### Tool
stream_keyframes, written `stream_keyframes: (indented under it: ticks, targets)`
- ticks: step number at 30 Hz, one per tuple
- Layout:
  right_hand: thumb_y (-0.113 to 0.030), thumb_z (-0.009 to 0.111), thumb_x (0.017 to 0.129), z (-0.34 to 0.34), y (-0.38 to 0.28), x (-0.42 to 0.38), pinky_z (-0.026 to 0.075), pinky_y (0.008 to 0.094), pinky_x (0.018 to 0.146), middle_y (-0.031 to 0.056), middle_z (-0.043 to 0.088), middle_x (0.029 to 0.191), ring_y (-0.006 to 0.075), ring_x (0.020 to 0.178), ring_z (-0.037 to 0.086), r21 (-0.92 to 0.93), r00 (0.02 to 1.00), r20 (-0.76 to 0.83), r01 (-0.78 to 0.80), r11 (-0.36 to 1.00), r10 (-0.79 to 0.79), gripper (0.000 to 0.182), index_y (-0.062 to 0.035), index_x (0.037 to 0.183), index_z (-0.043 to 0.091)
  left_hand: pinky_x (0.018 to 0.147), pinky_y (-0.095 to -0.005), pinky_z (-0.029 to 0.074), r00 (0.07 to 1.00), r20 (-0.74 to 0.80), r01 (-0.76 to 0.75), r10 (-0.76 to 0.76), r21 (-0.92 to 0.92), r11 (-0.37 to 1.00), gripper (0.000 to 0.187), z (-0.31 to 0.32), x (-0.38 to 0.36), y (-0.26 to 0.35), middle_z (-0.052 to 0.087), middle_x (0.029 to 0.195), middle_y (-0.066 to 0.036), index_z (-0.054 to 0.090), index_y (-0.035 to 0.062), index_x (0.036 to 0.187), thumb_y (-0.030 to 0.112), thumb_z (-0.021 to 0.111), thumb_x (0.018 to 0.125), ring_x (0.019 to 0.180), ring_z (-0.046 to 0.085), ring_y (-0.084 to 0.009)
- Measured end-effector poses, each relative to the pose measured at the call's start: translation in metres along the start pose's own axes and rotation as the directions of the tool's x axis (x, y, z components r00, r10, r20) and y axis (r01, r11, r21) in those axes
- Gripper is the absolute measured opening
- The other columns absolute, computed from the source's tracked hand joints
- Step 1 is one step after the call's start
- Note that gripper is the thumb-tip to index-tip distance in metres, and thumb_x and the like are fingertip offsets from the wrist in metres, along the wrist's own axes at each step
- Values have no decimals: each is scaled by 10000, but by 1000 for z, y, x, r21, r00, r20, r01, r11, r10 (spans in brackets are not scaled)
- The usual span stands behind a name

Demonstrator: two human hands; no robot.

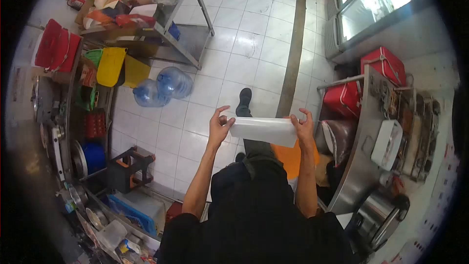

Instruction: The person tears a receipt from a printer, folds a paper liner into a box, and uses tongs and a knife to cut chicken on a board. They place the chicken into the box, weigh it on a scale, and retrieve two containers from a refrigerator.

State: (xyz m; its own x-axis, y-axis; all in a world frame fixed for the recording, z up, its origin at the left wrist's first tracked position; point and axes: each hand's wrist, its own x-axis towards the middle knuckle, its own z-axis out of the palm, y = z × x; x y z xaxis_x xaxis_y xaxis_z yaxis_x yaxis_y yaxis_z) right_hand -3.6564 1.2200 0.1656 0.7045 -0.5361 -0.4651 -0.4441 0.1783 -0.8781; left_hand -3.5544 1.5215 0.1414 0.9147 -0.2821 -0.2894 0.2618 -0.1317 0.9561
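Between my two hands a white rectangular sheet (pixel 266 131), glossy along its upper edge, is stretched out in front of my body. My left hand (pixel 221 123) pinches its left end between thumb and fingers. At the opposite end, my right hand (pixel 304 125) grips the upper corner the same way, some fingers raised. The sheet's lower edge hangs loose and slants down to the right, over my leg in this view. Whether it is paper or thin plastic, I cannot tell.
Large blue water bottles (pixel 174 82) stand on the tiled floor (pixel 239 44) ahead left, near a metal table (pixel 188 44) piled with bags. On the right, a steel counter (pixel 352 151) carries a white container (pixel 387 144) and a big pot (pixel 375 217). A black step stool (pixel 131 168) stands left.
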Motion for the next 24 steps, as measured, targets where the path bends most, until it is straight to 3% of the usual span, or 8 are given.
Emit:
stream_keyframes:
  ticks: [2, 5, 7, 8, 12, 18, 21, 24]
  targets:
    - [-56, 760, 779, 7, -32, 37, 512, 289, 706, 134, 668, 898, 182, 806, 643, 27, 990, 136, 38, 999, -41, 573, -33, 1255, 441, 631, -230, 441, 998, -29, -49, 50, 49, 998, 196, 2, 55, 11, 580, 684, 17, 681, 59, 1045, 102, 701, 855, 666, 535, -66]
    - [-99, 788, 732, 28, -71, 122, 511, 299, 702, 103, 672, 844, 168, 772, 635, 124, 941, 275, 166, 978, -195, 519, -33, 1178, 531, 635, -232, 444, 995, -55, -83, 87, 82, 993, 137, -1, 141, 48, 630, 733, 7, 716, 54, 968, 137, 708, 859, 672, 542, -59]
    - [-13, 789, 707, 28, -73, 182, 517, 270, 691, 50, 660, 836, 131, 748, 629, -162, 879, 377, 372, 914, -291, 382, -19, 1041, 604, 642, -252, 453, 997, 8, -78, 77, 132, 988, 144, -7, 197, 80, 682, 815, -31, 735, 63, 956, 107, 732, 819, 686, 567, -92]
    - [-58, 801, 707, 37, -122, 186, 504, 254, 659, 17, 649, 798, 112, 719, 618, -277, 929, 324, 276, 920, -181, 218, -6, 876, 674, 679, -261, 460, 988, 48, -151, 144, 261, 954, 179, -6, 220, 105, 682, 833, -40, 731, 66, 983, 86, 733, 805, 717, 587, -111]
    - [-144, 788, 738, 63, -215, 264, 443, 256, 580, 1, 635, 750, 96, 629, 549, -395, 931, 285, 330, 857, -227, 165, -22, 817, 710, 673, -296, 455, 950, 42, -300, 310, 406, 863, 236, 9, 322, 180, 629, 753, -73, 741, 83, 975, 26, 740, 746, 694, 581, -167]
    - [-171, 822, 678, 94, -315, 386, 465, 349, 757, 81, 624, 851, 213, 847, 597, -492, 828, 235, 554, 672, -510, 172, -69, 779, 727, 726, -355, 435, 830, 3, -462, 558, 564, 685, 103, 23, 472, 254, 591, 848, -86, 721, 71, 825, 15, 706, 740, 847, 553, -255]
    - [-175, 825, 665, 109, -356, 462, 464, 375, 859, 115, 641, 987, 266, 971, 604, -494, 847, 303, 532, 688, -437, 232, -70, 844, 719, 774, -377, 437, 711, 33, -594, 702, 563, 575, 98, 32, 564, 288, 587, 832, -93, 690, 67, 833, 20, 692, 747, 891, 550, -273]
    - [-185, 823, 676, 148, -427, 524, 468, 356, 899, 121, 659, 1020, 257, 987, 618, -499, 810, 377, 586, 638, -449, 350, -51, 972, 694, 795, -400, 447, 793, 228, -601, 565, 443, 665, 72, 41, 668, 326, 604, 859, -113, 669, 59, 837, 51, 671, 765, 914, 558, -303]
